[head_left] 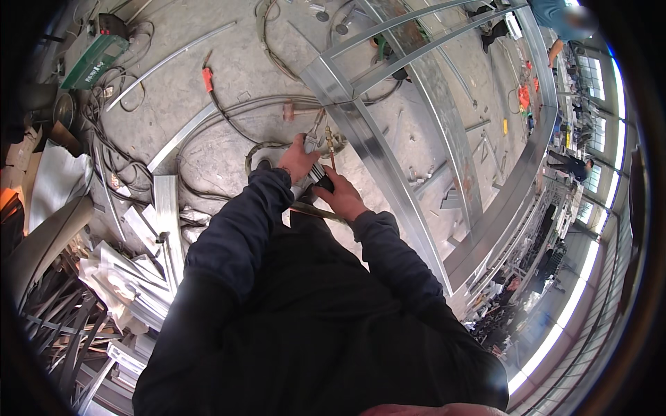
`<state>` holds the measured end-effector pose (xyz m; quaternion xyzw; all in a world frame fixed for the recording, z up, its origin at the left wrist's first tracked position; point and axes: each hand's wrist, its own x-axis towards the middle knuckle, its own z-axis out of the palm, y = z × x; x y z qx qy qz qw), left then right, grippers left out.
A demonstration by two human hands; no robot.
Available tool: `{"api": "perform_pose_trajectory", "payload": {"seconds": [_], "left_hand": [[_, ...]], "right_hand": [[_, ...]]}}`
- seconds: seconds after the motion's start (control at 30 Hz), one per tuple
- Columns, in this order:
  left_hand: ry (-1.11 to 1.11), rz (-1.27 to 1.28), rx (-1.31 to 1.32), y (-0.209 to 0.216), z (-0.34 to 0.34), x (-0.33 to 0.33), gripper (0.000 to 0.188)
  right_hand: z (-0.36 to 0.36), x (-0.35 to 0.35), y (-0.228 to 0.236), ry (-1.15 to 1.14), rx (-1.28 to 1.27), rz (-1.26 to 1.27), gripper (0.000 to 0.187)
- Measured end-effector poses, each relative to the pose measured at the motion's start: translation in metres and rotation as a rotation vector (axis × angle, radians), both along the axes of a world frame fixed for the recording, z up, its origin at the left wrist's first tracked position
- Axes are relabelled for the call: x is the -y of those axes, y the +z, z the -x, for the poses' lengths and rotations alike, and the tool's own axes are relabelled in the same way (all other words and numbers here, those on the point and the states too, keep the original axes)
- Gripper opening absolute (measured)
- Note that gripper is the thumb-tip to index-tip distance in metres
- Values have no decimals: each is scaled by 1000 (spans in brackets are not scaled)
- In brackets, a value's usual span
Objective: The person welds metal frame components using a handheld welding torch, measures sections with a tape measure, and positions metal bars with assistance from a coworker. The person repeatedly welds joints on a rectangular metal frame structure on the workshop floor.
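Note:
Both my hands meet in front of my body, low over the concrete floor. My left hand is closed round the upper part of a silver-and-black hand tool, whose exact kind I cannot make out. Lower down, the fingers of my right hand wrap its black end. A small brass fitting with a thin copper-coloured piece stands just beyond my fingers. Close to my hands on the right lies a large welded frame of silver metal tube. My fingers partly hide the tool.
A green welding machine stands at the far left. Cables and a red-handled clamp lie across the floor. Metal offcuts pile up at the left. A co-worker in a teal shirt is at the upper right.

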<state>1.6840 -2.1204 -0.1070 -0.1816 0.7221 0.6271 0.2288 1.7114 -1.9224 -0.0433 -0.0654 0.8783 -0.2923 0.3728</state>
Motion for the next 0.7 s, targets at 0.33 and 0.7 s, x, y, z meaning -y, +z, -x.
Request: {"api": "perform_pose_trajectory", "payload": {"seconds": [0.33, 0.7], "left_hand": [[-18, 48, -5, 2, 1, 0, 68], [-18, 28, -25, 6, 1, 0, 69]], "right_hand": [[-4, -3, -8, -3, -57, 49, 74], [-4, -5, -14, -4, -27, 33, 76]]}}
